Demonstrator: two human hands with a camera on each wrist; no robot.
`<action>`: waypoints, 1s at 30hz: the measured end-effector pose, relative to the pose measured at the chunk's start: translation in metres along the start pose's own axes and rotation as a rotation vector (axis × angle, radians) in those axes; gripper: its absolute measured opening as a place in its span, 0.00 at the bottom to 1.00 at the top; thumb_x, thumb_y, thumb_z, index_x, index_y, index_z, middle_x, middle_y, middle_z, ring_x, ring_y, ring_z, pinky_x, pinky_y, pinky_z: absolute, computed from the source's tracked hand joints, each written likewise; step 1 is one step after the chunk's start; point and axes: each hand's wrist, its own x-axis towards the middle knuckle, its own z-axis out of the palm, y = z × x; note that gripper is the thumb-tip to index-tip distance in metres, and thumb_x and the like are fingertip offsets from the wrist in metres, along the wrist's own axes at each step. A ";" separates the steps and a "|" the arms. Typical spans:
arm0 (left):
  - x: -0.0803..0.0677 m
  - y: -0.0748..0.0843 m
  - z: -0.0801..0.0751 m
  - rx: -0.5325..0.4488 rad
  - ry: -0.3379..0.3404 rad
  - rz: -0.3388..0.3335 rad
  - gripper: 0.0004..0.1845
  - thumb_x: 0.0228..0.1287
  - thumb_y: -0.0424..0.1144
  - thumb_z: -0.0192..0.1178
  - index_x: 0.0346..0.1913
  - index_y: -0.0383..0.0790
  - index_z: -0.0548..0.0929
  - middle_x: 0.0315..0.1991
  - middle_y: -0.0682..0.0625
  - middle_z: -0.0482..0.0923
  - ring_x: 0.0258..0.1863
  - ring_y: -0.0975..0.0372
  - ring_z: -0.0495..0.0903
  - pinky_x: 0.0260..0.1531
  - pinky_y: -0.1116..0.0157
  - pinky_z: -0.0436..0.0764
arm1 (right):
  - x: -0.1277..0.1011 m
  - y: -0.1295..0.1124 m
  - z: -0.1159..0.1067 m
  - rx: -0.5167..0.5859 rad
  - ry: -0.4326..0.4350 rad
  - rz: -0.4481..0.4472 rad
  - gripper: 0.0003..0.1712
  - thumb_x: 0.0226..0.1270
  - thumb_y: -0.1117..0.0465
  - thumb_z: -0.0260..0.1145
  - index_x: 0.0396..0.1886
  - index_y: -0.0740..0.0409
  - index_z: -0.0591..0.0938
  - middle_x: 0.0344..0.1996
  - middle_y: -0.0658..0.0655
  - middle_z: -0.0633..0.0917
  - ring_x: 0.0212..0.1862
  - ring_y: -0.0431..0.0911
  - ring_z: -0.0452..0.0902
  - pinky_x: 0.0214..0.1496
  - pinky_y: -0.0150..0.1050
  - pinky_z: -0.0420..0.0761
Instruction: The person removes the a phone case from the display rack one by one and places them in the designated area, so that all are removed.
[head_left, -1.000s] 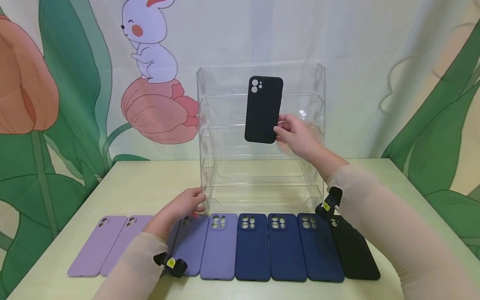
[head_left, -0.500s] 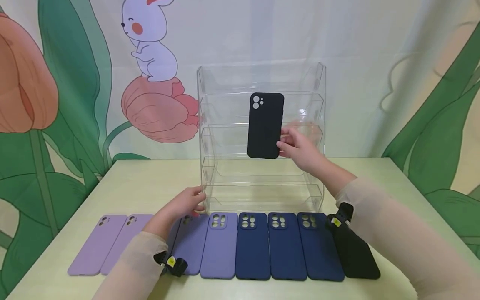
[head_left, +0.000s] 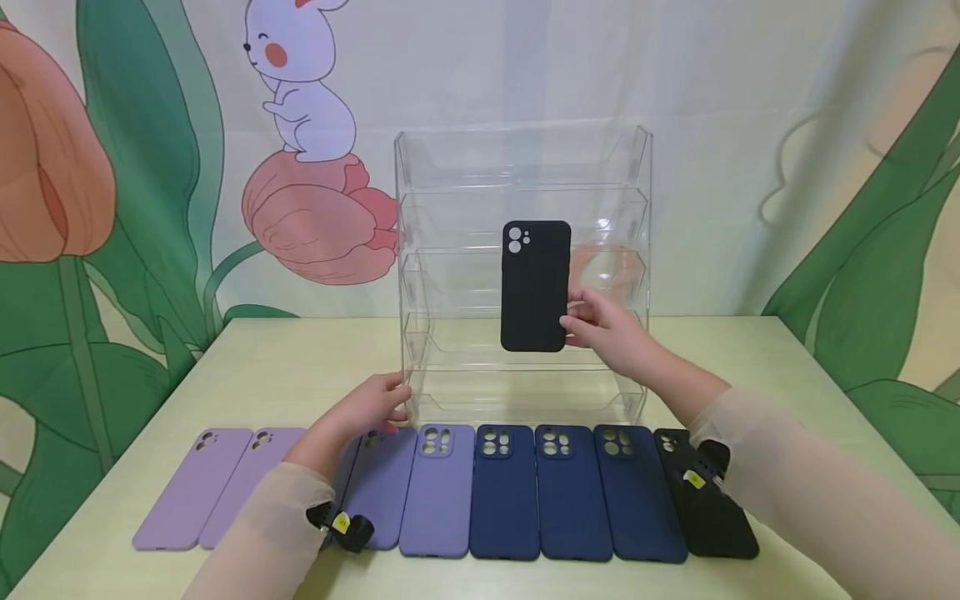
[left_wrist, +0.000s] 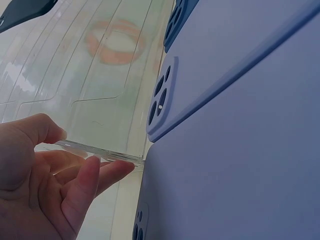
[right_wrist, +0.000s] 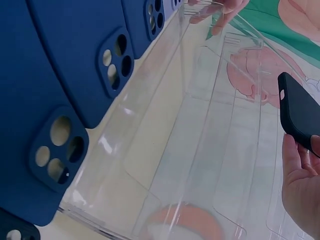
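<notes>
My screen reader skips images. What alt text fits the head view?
The right hand holds a black phone case upright before a clear acrylic rack that the left hand steadies; nine purple, navy and black cases line the table.

Right hand at a clear rack
The right hand pinches a black phone case beside the clear acrylic rack; navy cases lie left of it.

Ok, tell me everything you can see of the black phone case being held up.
The black phone case looks matte and soft, like silicone, with rounded corners and a camera cutout of three holes at its top left. It hangs upright, back toward the camera, in front of the clear shelf rack, level with the middle tiers. The right hand pinches its lower right edge; nothing else touches it.
</notes>
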 end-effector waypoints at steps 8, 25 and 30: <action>0.000 -0.001 0.000 0.000 0.000 -0.006 0.28 0.69 0.37 0.39 0.69 0.31 0.57 0.62 0.31 0.65 0.51 0.45 0.77 0.35 0.58 0.81 | -0.014 0.003 0.002 -0.012 -0.028 0.017 0.23 0.70 0.67 0.54 0.62 0.67 0.65 0.47 0.67 0.78 0.48 0.55 0.77 0.49 0.45 0.78; -0.003 0.002 -0.001 0.002 -0.009 -0.018 0.28 0.70 0.38 0.39 0.70 0.28 0.55 0.62 0.30 0.63 0.52 0.44 0.75 0.38 0.57 0.81 | -0.045 0.017 0.000 0.043 -0.091 0.043 0.22 0.70 0.67 0.54 0.61 0.69 0.64 0.44 0.66 0.78 0.47 0.54 0.77 0.50 0.45 0.77; -0.002 0.003 -0.001 0.008 -0.009 -0.015 0.28 0.70 0.38 0.39 0.70 0.29 0.55 0.63 0.30 0.62 0.52 0.44 0.75 0.38 0.57 0.81 | -0.056 0.020 -0.004 0.034 -0.083 0.067 0.26 0.70 0.66 0.54 0.63 0.73 0.60 0.45 0.67 0.76 0.47 0.54 0.76 0.50 0.44 0.77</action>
